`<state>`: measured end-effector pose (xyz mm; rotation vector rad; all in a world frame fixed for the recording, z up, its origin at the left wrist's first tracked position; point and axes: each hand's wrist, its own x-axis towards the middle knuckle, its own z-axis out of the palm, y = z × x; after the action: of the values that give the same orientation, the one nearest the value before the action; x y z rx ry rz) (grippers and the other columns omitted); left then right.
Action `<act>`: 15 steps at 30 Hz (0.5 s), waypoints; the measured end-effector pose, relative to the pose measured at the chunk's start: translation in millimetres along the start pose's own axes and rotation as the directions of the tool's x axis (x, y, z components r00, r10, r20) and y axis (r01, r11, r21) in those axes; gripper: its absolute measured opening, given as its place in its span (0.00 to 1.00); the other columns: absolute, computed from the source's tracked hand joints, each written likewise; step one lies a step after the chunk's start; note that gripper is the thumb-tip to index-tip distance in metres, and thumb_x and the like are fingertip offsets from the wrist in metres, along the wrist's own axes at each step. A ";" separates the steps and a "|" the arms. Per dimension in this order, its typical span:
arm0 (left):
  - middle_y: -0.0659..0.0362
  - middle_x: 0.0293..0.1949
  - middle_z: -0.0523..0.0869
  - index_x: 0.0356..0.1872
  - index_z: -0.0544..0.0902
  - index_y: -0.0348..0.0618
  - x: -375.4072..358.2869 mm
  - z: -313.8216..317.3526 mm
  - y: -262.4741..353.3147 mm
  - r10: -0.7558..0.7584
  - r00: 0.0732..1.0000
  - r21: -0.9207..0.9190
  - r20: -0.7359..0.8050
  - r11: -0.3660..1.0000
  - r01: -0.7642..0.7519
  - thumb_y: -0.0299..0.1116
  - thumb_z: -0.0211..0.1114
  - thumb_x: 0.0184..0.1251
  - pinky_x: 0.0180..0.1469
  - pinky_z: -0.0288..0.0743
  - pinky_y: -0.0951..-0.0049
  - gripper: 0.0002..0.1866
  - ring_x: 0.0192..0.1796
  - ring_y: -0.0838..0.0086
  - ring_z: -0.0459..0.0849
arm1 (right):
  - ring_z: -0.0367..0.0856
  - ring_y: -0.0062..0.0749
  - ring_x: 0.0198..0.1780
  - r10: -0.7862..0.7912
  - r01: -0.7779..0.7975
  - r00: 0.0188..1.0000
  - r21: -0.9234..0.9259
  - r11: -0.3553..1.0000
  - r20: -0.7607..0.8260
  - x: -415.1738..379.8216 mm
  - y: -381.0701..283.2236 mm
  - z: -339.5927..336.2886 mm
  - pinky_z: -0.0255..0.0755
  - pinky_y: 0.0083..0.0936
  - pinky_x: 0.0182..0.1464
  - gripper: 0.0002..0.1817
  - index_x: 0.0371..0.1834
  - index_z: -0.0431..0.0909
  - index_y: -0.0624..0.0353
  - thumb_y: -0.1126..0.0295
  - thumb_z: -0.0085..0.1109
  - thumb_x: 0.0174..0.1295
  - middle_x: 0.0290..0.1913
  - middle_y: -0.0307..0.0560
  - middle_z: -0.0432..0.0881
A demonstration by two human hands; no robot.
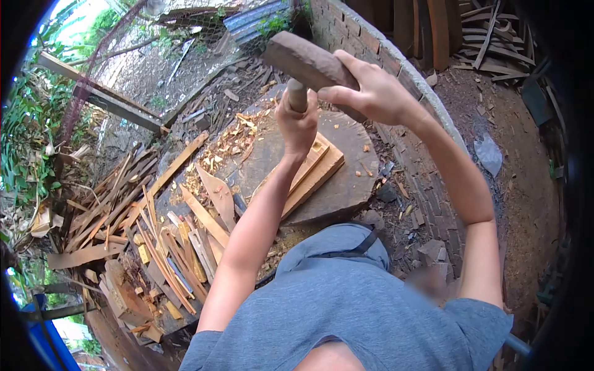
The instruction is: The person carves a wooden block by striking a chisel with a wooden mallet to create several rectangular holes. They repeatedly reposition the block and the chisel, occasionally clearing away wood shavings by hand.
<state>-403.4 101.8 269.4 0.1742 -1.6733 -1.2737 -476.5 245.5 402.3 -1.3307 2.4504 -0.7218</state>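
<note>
The left grip is wrapped around a round handle, and the right grip is clamped on a thick brown block close by the handle's top; I can't tell if they touch. Below them, a long piece of wood lies on the big stump, near lots of chips.

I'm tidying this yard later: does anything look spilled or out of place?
One thing: a crumpled, whitish, plastic-looking sheet lies on the ground at the picture's right, odd among so much wood. Wood chips litter the stump but look ordinary beside the slotted timber.
</note>
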 end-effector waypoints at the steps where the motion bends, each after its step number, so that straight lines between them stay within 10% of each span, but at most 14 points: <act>1: 0.62 0.27 0.80 0.35 0.79 0.38 -0.3 -2.0 -0.5 -0.093 0.996 -0.003 0.000 0.996 0.093 0.30 0.69 0.65 0.35 0.72 0.76 0.08 0.31 0.81 0.76 | 0.78 0.41 0.56 -0.035 0.058 0.993 0.208 0.976 -0.114 1.9 16.7 12.5 0.72 0.37 0.54 0.41 0.64 0.67 0.66 0.42 0.60 0.58 0.54 0.61 0.79; 4: 0.65 0.23 0.77 0.30 0.77 0.42 -3.2 -15.9 -10.1 -0.204 0.978 -0.014 -0.034 0.979 0.203 0.31 0.67 0.69 0.29 0.70 0.79 0.09 0.26 0.83 0.75 | 0.76 0.46 0.61 0.040 0.043 0.988 0.521 0.852 -0.148 -9.2 22.1 34.5 0.73 0.39 0.58 0.47 0.71 0.62 0.65 0.40 0.58 0.57 0.59 0.63 0.77; 6: 0.68 0.18 0.75 0.27 0.74 0.46 0.5 -28.2 -6.9 -0.225 0.968 -0.246 -0.111 0.950 0.193 0.33 0.67 0.69 0.14 0.62 0.83 0.13 0.14 0.86 0.70 | 0.86 0.50 0.44 0.181 -0.141 0.981 0.382 0.913 -0.071 -13.7 43.0 77.5 0.77 0.47 0.53 0.43 0.65 0.65 0.66 0.40 0.59 0.57 0.48 0.63 0.83; 8: 0.68 0.14 0.71 0.28 0.72 0.45 5.4 -41.9 -5.7 -0.345 0.917 -0.301 -0.201 0.913 0.277 0.34 0.67 0.69 0.10 0.63 0.81 0.13 0.12 0.85 0.68 | 0.85 0.58 0.46 0.154 -0.147 0.986 0.101 0.984 -0.064 -19.0 67.8 127.8 0.76 0.50 0.53 0.41 0.64 0.66 0.62 0.40 0.59 0.57 0.49 0.68 0.83; 15: 0.68 0.14 0.70 0.26 0.71 0.45 12.4 -57.4 9.4 -0.362 0.899 -0.350 -0.245 0.898 0.267 0.33 0.67 0.70 0.10 0.60 0.82 0.15 0.12 0.86 0.67 | 0.82 0.66 0.48 0.281 -0.294 0.950 0.080 0.953 0.136 -38.7 66.0 166.8 0.73 0.55 0.52 0.34 0.57 0.63 0.58 0.46 0.61 0.58 0.42 0.70 0.84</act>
<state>-362.3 60.7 282.2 0.4485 -1.1925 -1.6451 -427.4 258.0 225.9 -0.9243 2.4039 -0.6563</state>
